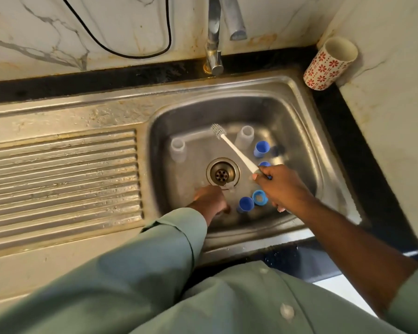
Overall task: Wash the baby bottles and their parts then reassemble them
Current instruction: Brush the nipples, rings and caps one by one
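Two clear bottle bodies stand upright in the steel sink [295, 112], one at the left [178, 149] and one at the back [244, 136]. Several blue caps and rings lie on the right side, among them a cap [261, 148], a ring [260, 197] and another cap [245, 204]. My right hand [281, 186] grips the handle of a white bottle brush [232, 148], whose bristled head points up and to the back left. My left hand [209, 201] reaches down by the drain [222, 174] and touches a small clear part [228, 186]; its grip is hidden.
The faucet [214, 44] rises behind the basin, with no water visible. A ribbed steel drainboard [60, 184] lies to the left. A white cup with red flowers [328, 65] leans in the back right corner. A black cable [130, 51] hangs on the marble wall.
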Available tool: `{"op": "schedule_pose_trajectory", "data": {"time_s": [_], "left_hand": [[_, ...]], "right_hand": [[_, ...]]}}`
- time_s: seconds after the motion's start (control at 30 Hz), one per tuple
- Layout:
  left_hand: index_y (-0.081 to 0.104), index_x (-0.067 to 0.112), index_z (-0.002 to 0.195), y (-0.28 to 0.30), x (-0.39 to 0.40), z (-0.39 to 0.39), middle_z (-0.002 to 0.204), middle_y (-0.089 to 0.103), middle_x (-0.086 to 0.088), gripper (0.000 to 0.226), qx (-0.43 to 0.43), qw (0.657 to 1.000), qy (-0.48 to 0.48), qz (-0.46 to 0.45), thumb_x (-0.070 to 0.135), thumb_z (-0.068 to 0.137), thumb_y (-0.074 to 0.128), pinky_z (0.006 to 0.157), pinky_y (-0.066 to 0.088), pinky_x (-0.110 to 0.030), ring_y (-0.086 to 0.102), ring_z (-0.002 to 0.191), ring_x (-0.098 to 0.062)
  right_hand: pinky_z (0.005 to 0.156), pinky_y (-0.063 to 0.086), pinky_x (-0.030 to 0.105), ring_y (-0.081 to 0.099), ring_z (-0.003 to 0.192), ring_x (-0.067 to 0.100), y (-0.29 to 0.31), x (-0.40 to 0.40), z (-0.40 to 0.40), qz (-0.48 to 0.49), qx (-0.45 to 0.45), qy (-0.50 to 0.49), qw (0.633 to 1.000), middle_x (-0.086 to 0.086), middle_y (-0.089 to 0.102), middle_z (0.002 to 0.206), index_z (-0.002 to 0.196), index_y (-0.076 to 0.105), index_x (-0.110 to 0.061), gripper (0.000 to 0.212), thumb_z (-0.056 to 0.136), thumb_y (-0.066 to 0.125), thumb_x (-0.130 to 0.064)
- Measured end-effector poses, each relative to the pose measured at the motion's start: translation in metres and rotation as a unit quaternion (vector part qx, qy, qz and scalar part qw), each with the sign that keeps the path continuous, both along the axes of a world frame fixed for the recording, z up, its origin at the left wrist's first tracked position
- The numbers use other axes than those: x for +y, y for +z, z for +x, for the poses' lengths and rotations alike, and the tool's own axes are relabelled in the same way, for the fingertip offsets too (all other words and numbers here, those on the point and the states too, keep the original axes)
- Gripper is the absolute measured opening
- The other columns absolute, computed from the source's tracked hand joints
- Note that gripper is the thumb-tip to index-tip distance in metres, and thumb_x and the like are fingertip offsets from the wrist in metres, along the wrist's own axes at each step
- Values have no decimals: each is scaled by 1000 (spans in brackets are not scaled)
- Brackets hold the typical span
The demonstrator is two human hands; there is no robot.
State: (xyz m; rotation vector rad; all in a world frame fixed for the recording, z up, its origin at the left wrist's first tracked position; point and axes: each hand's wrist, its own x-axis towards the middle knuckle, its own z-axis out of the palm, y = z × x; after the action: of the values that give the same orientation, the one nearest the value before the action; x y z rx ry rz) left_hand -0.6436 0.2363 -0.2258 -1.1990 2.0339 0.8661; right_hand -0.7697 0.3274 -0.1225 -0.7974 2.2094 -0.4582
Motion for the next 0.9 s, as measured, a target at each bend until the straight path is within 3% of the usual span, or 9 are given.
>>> {"op": "schedule_pose_trajectory", "data": {"time_s": [0.1, 0.2, 0.27, 0.33, 0.4, 0.53, 0.7, 0.77, 0.9], "left_hand": [[64, 9, 109, 8, -2, 7, 93, 63, -6, 41, 15, 999, 28, 42, 33, 80, 79, 81, 59, -35, 64, 83, -22], [63, 12, 105, 39, -20, 21, 95, 67, -12, 42, 60, 972, 179, 141, 37, 77, 80, 64, 61, -31, 70, 80, -26], [64, 9, 113, 59, -34, 37, 94, 71, -14, 42, 162, 892, 345, 242, 34, 82, 76, 64, 62, -35, 72, 79, -27], [61, 7, 118, 73, -48, 54, 92, 70, -14, 33, 304, 749, 489, 329, 27, 92, 64, 60, 61, -39, 70, 72, -24], [57, 11, 124, 77, -61, 69, 102, 67, -15, 33, 405, 645, 560, 326, 23, 94, 57, 58, 60, -41, 71, 70, -24], [46, 12, 141, 84, -78, 78, 127, 58, -18, 57, 494, 544, 636, 237, 22, 88, 64, 63, 59, -42, 69, 95, -32], [41, 17, 140, 99, -84, 81, 125, 59, -19, 61, 537, 430, 703, 183, 22, 86, 69, 67, 60, -49, 67, 96, -37], [36, 20, 138, 99, -85, 80, 118, 58, -15, 57, 540, 403, 721, 163, 21, 89, 66, 79, 59, -51, 65, 92, -33], [43, 16, 139, 101, -81, 79, 127, 56, -20, 58, 549, 432, 690, 189, 24, 88, 66, 64, 59, -42, 65, 97, -36]], "right_hand": [[49, 45, 26, 53, 53, 12, 7, 11, -5, -4, 6, -3, 1000, 0, 58, 69, 103, 67, -14, 28, 98, 52, -37], [48, 41, 23, 52, 51, 8, 17, 19, -9, -24, 12, 1, 1000, -3, 58, 68, 111, 66, -18, 27, 98, 52, -37], [49, 38, 21, 51, 53, 5, 25, 24, -12, -40, 16, 13, 999, -5, 57, 69, 115, 66, -20, 28, 98, 52, -39], [48, 37, 14, 53, 51, 2, 35, 29, -13, -58, 21, 43, 997, -7, 56, 69, 118, 67, -23, 29, 98, 52, -39], [45, 34, 8, 53, 48, -6, 46, 34, -14, -80, 28, 86, 993, -11, 54, 66, 125, 64, -26, 32, 98, 54, -39], [54, 29, 10, 48, 54, -3, 64, 42, -19, -84, 103, 202, 970, -17, 50, 64, 137, 51, -41, 41, 96, 53, -43], [66, 39, 17, 44, 64, -1, 74, 47, -30, -85, 232, 357, 901, -22, 49, 75, 145, 35, -44, 55, 92, 39, -57], [72, 44, 20, 45, 70, 1, 77, 47, -34, -81, 265, 381, 882, -18, 57, 91, 147, 31, -44, 53, 95, 38, -54], [68, 36, 21, 43, 78, 3, 83, 39, -36, -61, 323, 396, 857, -16, 47, 90, 149, 28, -40, 52, 99, 38, -49]]}}
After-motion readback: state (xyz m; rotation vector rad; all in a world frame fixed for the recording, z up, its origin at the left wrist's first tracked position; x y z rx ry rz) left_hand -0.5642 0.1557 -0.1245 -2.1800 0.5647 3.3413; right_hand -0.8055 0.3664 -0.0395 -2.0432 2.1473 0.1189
